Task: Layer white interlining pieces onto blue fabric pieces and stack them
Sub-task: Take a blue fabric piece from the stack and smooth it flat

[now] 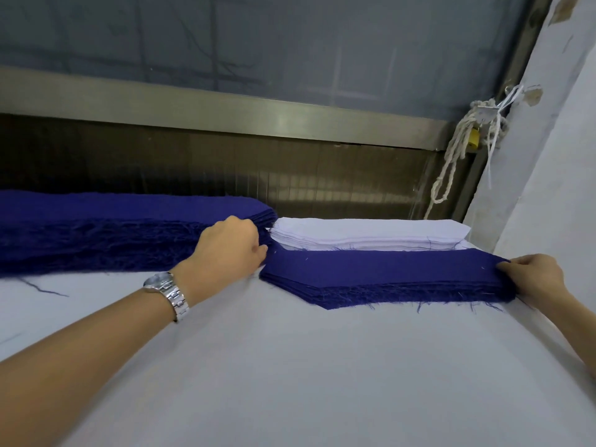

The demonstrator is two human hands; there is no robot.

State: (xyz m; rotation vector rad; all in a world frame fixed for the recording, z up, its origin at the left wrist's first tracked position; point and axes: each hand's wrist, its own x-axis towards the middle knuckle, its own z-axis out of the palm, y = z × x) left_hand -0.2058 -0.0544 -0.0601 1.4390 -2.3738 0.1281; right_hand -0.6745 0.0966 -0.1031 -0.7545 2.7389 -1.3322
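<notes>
A stack of blue fabric pieces (380, 275) lies on the white table, its top piece blue. My left hand (230, 250) pinches the left end of that stack, and my right hand (532, 279) grips its right end with curled fingers. Just behind it sits a stack of white interlining pieces (371, 235). A tall, long pile of frayed blue fabric (96, 233) runs along the far left of the table, ending right behind my left hand.
The white table surface (290, 366) stretches toward me. A metal-framed window ledge (225, 108) runs behind the stacks. A white wall (548, 156) closes the right side, with a knotted rope and yellow padlock (472, 138) hanging beside it.
</notes>
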